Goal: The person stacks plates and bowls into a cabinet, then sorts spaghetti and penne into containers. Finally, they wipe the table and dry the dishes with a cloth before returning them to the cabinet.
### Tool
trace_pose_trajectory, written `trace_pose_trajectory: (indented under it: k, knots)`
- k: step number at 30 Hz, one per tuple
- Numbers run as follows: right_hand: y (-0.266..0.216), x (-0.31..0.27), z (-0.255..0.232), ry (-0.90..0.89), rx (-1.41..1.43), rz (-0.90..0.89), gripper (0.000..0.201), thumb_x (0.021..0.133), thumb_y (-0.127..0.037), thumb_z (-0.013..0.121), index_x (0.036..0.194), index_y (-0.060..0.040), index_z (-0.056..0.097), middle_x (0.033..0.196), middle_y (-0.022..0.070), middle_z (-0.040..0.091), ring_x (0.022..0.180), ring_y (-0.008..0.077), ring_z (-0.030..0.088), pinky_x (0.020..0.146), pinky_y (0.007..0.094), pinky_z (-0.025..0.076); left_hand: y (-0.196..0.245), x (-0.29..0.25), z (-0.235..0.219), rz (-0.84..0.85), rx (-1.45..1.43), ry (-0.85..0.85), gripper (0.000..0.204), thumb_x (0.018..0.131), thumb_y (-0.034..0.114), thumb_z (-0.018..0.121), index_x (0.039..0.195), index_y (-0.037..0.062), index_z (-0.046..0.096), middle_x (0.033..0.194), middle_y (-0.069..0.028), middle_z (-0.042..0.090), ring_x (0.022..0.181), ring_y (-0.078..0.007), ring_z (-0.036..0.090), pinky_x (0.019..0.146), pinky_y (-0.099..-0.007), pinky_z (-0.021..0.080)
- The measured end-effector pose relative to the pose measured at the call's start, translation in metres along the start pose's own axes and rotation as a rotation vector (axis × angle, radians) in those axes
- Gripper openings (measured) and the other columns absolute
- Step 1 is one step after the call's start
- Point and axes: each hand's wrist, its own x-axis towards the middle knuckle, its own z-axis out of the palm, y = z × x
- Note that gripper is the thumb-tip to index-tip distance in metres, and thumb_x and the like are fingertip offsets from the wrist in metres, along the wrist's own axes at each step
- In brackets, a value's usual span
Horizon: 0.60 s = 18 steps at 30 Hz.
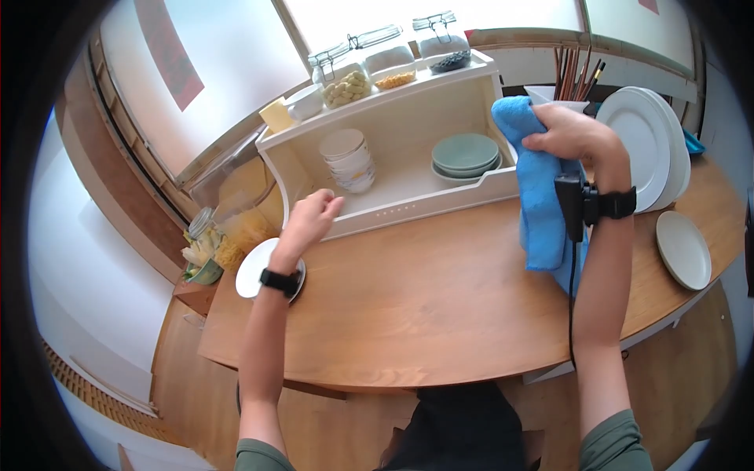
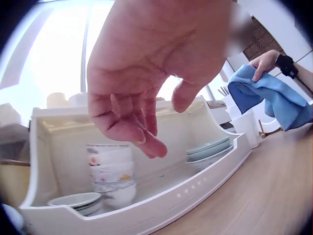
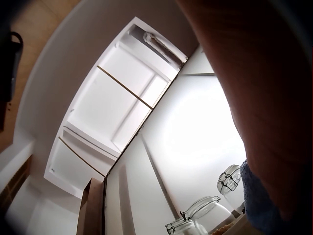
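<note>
My right hand (image 1: 571, 132) pinches a blue cloth (image 1: 540, 200) at its upper end, and the cloth hangs in folds at the right end of the white shelf unit (image 1: 424, 206). My left hand (image 1: 311, 218) hovers in front of the shelf's left part, its fingers loosely bent and holding nothing. Behind it stands a stack of white bowls (image 1: 351, 166) with a floral pattern, seen also as bowls (image 2: 111, 171) below the fingers in the left wrist view. Green dishes (image 1: 465, 151) are stacked at the shelf's right side. White saucers (image 1: 253, 268) lie by my left wrist.
Glass jars (image 1: 345, 85) with dry food line the shelf top. Large white plates (image 1: 635, 129) stand upright at the right, behind a flat oval plate (image 1: 683, 250). Chopsticks (image 1: 577, 74) rise from a white holder. Left of the table is a bowl of vegetables (image 1: 206, 271).
</note>
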Motion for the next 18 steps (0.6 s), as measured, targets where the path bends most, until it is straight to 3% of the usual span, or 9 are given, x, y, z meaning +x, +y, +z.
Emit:
trace_pose_trajectory:
  k: [3, 5, 10, 13, 15, 18]
  knots:
    - [-0.001, -0.003, -0.002, -0.016, 0.028, 0.019, 0.038, 0.085, -0.02, 0.066, 0.115, 0.0035, 0.059, 0.103, 0.0193, 0.068, 0.093, 0.0275, 0.065, 0.085, 0.0362, 0.05, 0.034, 0.038, 0.04, 0.016, -0.103, -0.108, 0.042, 0.095, 0.036, 0.053, 0.092, -0.0044, 0.064, 0.075, -0.0183, 0.067, 0.069, -0.028, 0.067, 0.067, -0.0393, 0.052]
    - [0.001, -0.004, -0.003, -0.027, 0.015, 0.017, 0.038, 0.086, -0.02, 0.066, 0.115, 0.0037, 0.058, 0.103, 0.0193, 0.068, 0.093, 0.0278, 0.065, 0.086, 0.0361, 0.05, 0.053, 0.065, 0.061, -0.007, -0.143, -0.201, 0.042, 0.097, 0.036, 0.051, 0.098, -0.004, 0.063, 0.075, -0.0118, 0.066, 0.066, -0.017, 0.065, 0.061, -0.032, 0.053]
    - [0.008, -0.001, -0.002, -0.031, 0.052, 0.023, 0.036, 0.085, -0.02, 0.065, 0.112, 0.0043, 0.059, 0.102, 0.0198, 0.068, 0.093, 0.0291, 0.065, 0.085, 0.037, 0.05, 0.08, 0.119, 0.121, -0.032, -0.193, -0.183, 0.056, 0.098, 0.045, 0.045, 0.092, -0.0078, 0.064, 0.072, -0.0148, 0.065, 0.065, -0.0214, 0.066, 0.059, -0.035, 0.053]
    - [0.008, 0.0, -0.001, -0.029, 0.029, 0.01, 0.036, 0.085, -0.02, 0.065, 0.112, 0.0036, 0.06, 0.102, 0.0212, 0.067, 0.094, 0.0311, 0.065, 0.085, 0.0381, 0.05, 0.1, 0.137, 0.137, -0.142, -0.151, -0.219, 0.068, 0.094, 0.056, 0.045, 0.082, -0.0084, 0.064, 0.068, -0.0159, 0.064, 0.061, -0.024, 0.064, 0.058, -0.0363, 0.053]
    - [0.008, 0.001, 0.0, -0.038, 0.08, 0.018, 0.036, 0.085, -0.02, 0.065, 0.112, 0.0032, 0.06, 0.102, 0.0219, 0.067, 0.094, 0.0322, 0.065, 0.085, 0.0386, 0.049, 0.108, 0.145, 0.145, -0.233, -0.091, -0.238, 0.067, 0.088, 0.061, 0.045, 0.081, -0.0013, 0.069, 0.074, -0.0165, 0.068, 0.069, -0.0287, 0.069, 0.073, -0.0403, 0.053]
    - [0.005, 0.001, -0.001, -0.039, 0.06, 0.035, 0.036, 0.085, -0.021, 0.065, 0.112, 0.003, 0.06, 0.103, 0.022, 0.067, 0.096, 0.0327, 0.065, 0.086, 0.0386, 0.049, 0.108, 0.154, 0.159, -0.209, -0.048, -0.236, 0.064, 0.083, 0.061, 0.053, 0.082, -0.0011, 0.07, 0.077, -0.0173, 0.069, 0.074, -0.0296, 0.069, 0.074, -0.0399, 0.053]
